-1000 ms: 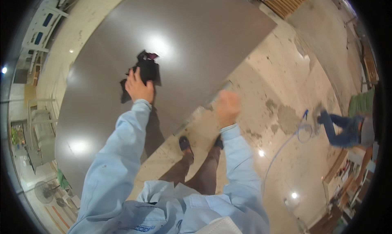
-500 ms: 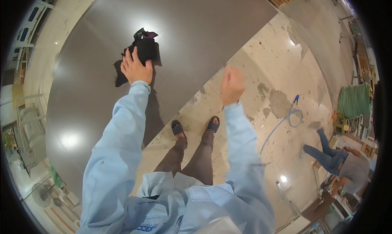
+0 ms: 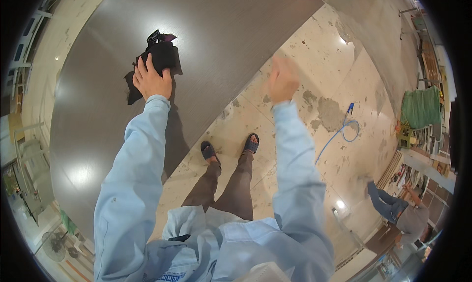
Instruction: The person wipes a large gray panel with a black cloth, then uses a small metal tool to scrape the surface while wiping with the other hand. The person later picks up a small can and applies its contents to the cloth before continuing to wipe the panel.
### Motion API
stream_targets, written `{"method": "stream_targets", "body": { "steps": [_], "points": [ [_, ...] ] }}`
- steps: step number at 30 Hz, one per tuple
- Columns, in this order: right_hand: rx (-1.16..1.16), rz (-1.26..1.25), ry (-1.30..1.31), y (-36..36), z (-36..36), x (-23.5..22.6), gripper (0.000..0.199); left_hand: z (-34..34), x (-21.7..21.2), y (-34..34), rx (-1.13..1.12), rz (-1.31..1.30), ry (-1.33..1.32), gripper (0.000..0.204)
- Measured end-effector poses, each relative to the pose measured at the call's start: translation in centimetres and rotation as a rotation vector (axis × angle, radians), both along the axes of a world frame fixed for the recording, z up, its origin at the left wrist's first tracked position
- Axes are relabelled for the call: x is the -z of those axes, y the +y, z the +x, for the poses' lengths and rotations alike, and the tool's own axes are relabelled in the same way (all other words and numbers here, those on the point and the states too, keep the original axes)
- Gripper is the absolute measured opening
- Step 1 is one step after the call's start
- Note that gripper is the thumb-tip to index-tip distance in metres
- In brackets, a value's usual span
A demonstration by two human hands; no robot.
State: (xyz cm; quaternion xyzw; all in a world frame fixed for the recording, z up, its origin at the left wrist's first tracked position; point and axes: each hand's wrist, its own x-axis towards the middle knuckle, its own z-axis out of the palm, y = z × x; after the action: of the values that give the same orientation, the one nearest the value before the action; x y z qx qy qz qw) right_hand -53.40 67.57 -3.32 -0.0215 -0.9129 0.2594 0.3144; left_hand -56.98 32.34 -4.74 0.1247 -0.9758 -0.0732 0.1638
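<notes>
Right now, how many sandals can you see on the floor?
2: the left sandal and the right sandal, side by side on the pale floor beside the big dark panel.

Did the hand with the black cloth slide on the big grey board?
Yes. The left hand with the crumpled black cloth has slid up the glossy grey board, further from the edge by the sandalled feet.
</notes>
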Motion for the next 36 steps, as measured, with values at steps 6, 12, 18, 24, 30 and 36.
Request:
{"method": "stream_targets", "body": {
  "steps": [6,12,18,24,30,36],
  "points": [
    [-0.311,0.208,-0.011,-1.5,2.9,0.7,0.022,0.2,-0.1,0.2,-0.004,0.001,-0.018,0.073],
    [-0.584,0.068,-0.06,-6.5,8.2,-2.4,0.021,0.2,-0.9,0.7,0.01,0.04,-0.04,0.074],
    [-0.179,0.261,-0.051,-1.0,0.5,-2.2,0.027,0.4,-0.2,0.6,0.034,0.033,0.027,0.075],
    [-0.48,-0.071,-0.151,-10.6,14.1,0.8,0.027,0.2,-1.3,0.7,0.028,0.133,0.098,0.075],
    [-0.261,-0.37,-0.261,-11.6,23.8,-0.3,0.023,6.4,-4.4,7.1,0.824,0.11,0.165,0.069],
    [0.214,-0.683,-0.503,-4.0,31.9,4.1,0.01,0.5,-1.2,20.6,0.918,0.152,-0.077,0.05]
  ]
}}
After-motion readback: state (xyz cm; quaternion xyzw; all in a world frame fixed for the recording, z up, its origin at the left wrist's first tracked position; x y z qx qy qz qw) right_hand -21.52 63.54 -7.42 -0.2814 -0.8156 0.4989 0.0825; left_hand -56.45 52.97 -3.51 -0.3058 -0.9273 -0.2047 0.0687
